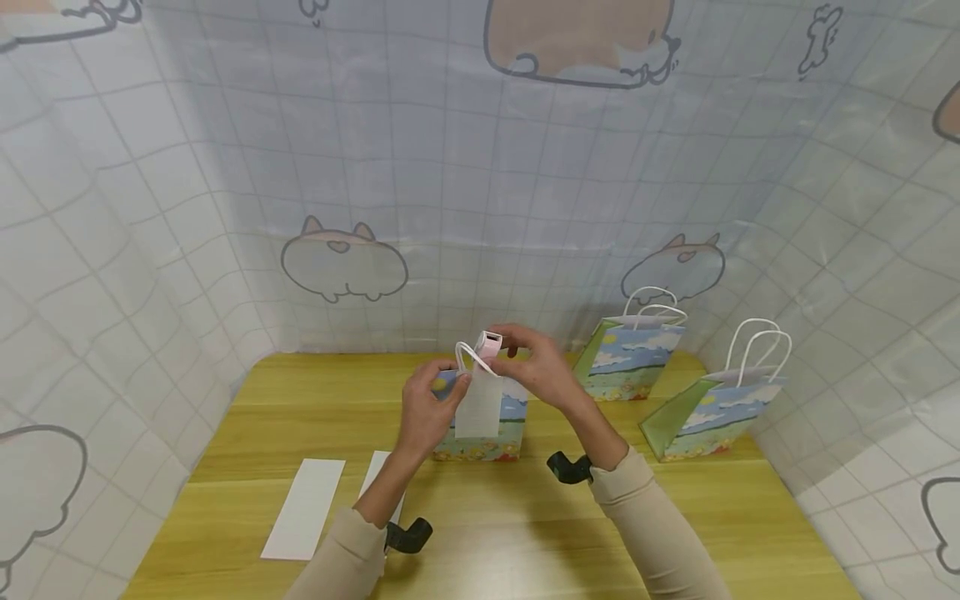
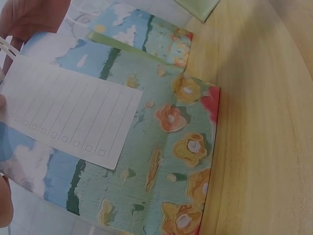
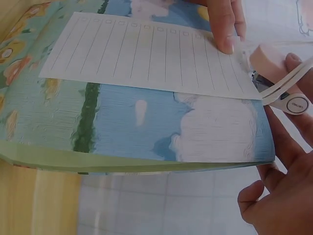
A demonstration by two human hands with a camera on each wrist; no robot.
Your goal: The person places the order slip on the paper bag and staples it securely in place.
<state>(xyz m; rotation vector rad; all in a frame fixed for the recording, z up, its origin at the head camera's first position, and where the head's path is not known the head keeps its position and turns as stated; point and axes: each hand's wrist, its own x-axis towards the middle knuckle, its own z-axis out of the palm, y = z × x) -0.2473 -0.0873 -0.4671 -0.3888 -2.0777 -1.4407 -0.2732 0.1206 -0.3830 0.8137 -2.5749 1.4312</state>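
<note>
A pink-and-white plastic tool (image 1: 489, 343) is gripped by the right hand (image 1: 538, 367), a lined white paper card (image 1: 478, 410) pinched by the left hand (image 1: 431, 402), at the twelve-o'clock rim of a blue-green flowered paper bag (image 1: 514, 433); a matching bag (image 1: 720, 423) stands at three o'clock.

Beige sleeves (image 1: 660, 525), dark wrist mounts (image 1: 570, 468)

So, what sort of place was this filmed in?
Probably a makeshift filming booth, judging by the cartoon-print sheeting covering the back and sides, and the wood-grain table with three patterned paper bags.
</note>
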